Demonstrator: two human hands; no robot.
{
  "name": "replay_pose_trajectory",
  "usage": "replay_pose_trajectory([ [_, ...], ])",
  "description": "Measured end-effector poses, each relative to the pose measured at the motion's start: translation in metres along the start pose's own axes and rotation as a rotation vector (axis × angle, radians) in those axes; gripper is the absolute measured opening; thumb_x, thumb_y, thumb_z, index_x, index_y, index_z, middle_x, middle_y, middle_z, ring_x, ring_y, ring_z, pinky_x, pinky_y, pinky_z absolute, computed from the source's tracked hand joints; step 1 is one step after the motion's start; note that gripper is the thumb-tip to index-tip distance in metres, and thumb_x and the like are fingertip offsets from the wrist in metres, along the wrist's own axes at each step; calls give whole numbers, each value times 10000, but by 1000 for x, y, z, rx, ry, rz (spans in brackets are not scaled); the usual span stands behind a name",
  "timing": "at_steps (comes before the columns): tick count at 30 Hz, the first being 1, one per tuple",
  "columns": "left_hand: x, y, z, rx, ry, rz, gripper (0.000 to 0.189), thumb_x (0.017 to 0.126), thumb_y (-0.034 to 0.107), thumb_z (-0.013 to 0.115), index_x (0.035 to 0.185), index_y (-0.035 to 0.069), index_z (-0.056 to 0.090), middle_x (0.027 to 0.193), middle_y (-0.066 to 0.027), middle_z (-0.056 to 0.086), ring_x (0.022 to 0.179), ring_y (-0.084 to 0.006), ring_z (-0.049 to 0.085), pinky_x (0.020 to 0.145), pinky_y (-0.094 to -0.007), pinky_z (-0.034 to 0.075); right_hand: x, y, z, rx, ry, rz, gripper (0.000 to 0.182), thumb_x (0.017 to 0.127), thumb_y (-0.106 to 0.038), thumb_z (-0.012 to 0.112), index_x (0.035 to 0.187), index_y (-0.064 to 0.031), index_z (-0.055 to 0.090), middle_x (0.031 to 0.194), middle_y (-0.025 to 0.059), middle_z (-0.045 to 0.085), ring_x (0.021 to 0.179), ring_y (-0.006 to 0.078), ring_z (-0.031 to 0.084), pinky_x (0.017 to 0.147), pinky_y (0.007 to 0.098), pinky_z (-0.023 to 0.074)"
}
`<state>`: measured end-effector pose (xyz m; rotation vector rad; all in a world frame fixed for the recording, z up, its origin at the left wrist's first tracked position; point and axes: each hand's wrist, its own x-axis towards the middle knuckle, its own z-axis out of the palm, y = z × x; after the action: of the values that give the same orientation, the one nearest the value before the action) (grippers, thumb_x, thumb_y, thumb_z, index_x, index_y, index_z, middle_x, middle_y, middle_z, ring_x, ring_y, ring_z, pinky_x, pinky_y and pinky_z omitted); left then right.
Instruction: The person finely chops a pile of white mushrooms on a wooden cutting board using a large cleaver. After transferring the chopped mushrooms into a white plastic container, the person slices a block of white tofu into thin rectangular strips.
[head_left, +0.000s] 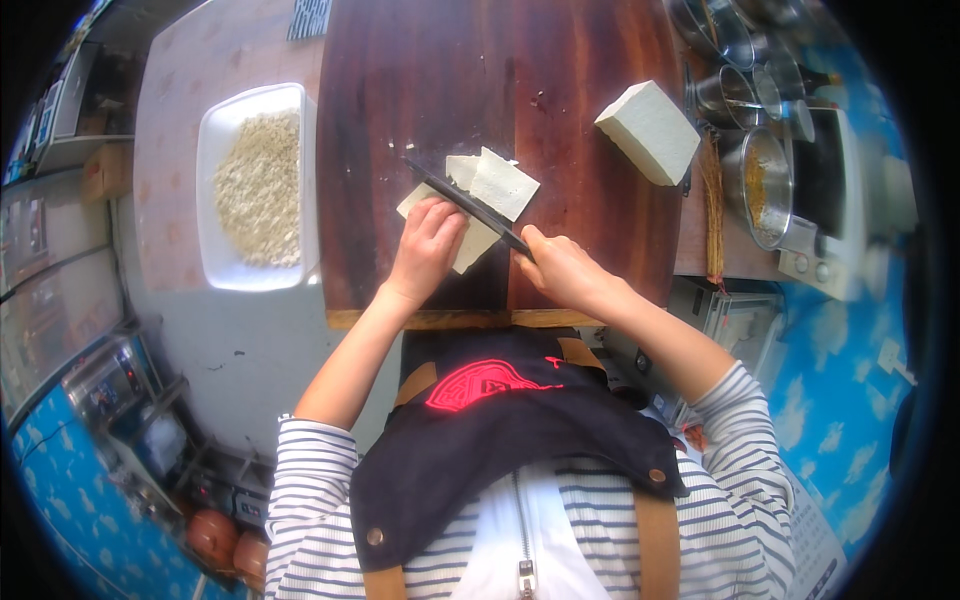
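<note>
My right hand (559, 264) is closed around the handle of a dark-bladed kitchen knife (480, 210). The blade runs up and to the left across a pale block of what looks like tofu (476, 244). With bent fingers, my left hand (429, 244) presses on that block, close beside the blade. On the far side of the knife lie cut slabs of the same pale food (506, 184), one overlapping another. A larger uncut block (649, 133) rests at the right of the dark wooden board (420, 82). The blade's lower edge is hidden from above.
A white plastic tub (309, 187) of pale crumbly material (259, 191) stands left of the board. To the right are a bundle of thin brown sticks (712, 210), a metal bowl with yellow contents (765, 187), several other metal bowls and a white appliance (840, 202). Small crumbs dot the board.
</note>
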<state>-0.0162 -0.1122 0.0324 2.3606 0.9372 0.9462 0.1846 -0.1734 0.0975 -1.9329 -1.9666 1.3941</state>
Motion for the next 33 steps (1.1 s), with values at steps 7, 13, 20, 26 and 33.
replay_pose_trajectory([
  [7, 0, -2, -3, 26, 0, 32, 181, 724, -23, 655, 893, 9, 602, 954, -112, 586, 940, -310, 548, 792, -385, 475, 8, 35, 26, 94, 127, -79, 195, 874, -161, 559, 916, -28, 422, 692, 256, 579, 696, 449, 579, 587, 520, 451],
  [13, -4, -2, -5, 54, -17, 3, 165, 725, -13, 656, 881, 10, 606, 944, -103, 586, 938, -307, 552, 769, -385, 483, -36, -4, -12, 4, 188, -194, 226, 862, -130, 579, 900, -8, 393, 717, 245, 582, 708, 450, 570, 568, 501, 449],
  [20, -3, -2, -6, 24, -21, 0, 149, 731, -8, 654, 872, 7, 607, 941, -108, 579, 934, -309, 550, 760, -385, 480, -49, -19, -23, -18, 50, -74, 204, 870, -116, 553, 889, 5, 390, 719, 261, 583, 718, 464, 564, 590, 506, 450],
  [26, -5, -4, -4, 8, -20, -6, 150, 730, -8, 655, 872, 3, 606, 940, -115, 577, 931, -311, 549, 767, -388, 477, -33, -28, -27, -21, -22, -22, 196, 888, -123, 522, 887, 30, 399, 697, 278, 565, 709, 465, 559, 608, 507, 436],
  [33, -4, -5, -2, -2, -22, 2, 163, 736, -12, 653, 890, 7, 600, 950, -111, 582, 942, -305, 548, 770, -383, 479, -6, -3, 6, -7, 27, -4, 201, 891, -138, 531, 899, 28, 419, 693, 281, 577, 712, 471, 572, 605, 516, 439],
])
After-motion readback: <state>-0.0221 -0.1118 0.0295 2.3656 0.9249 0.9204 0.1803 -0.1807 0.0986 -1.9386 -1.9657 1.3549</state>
